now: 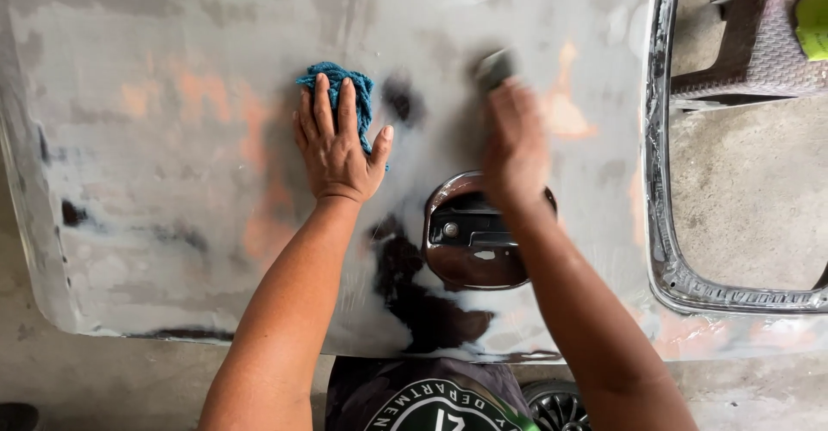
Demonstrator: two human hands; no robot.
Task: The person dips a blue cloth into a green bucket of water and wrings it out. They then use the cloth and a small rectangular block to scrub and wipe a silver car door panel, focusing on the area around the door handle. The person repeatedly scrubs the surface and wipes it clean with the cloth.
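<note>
A sanded car door panel (172,224) lies flat under the person, its surface mostly pale grey primer or filler with orange-pink patches and a few dark spots where older paint shows through. Near its middle is the recessed door-handle cup (470,241), dark and glossy, with a small bolt inside it.

The left hand (338,142) is pressed flat on the panel, fingers spread and pointing away from the person, with a crumpled blue cloth (345,86) pinned under the fingertips; the hand is open, not curled around the cloth. The cloth sits up and to the left of the handle cup, just beside a dark smudge on the panel.

The right hand (515,142) is blurred. It lies above the handle cup, its fingers closed over a small grey-green sanding block (495,67) that sticks out past the fingertips and rests against the panel.

To the right, the door's window frame (664,224) runs along the panel's edge and curves around an opening through which concrete floor (750,190) shows. A brown woven plastic stool (759,34) stands on that floor at the upper right, with something yellow-green (812,17) on it. At the bottom edge, the person's dark printed shirt (431,401) is visible between the forearms.
</note>
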